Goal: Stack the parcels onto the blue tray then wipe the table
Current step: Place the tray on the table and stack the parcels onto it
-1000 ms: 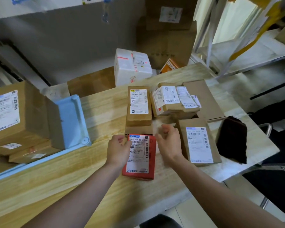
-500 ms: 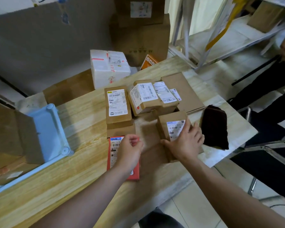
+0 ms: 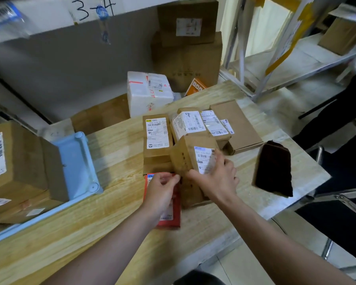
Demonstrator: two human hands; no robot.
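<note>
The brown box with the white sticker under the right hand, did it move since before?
Yes. The brown box has tipped up and slid left, away from the dark cloth; its edge now sits against the red parcel. The right hand grips it.

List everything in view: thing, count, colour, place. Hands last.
Flat red parcel: 1, red, table front, under the left hand.
Brown cardboard parcel: 1, tilted up, gripped by the right hand.
Small labelled brown parcels: several, mid-table cluster.
Dark cloth: 1, dark brown, table right.
Blue plastic tray: 1, left, holding large brown boxes.
White foam box: 1, behind the table.
Wooden table: 1, light.
Left hand: on the red parcel.
Right hand: holding the brown parcel.
</note>
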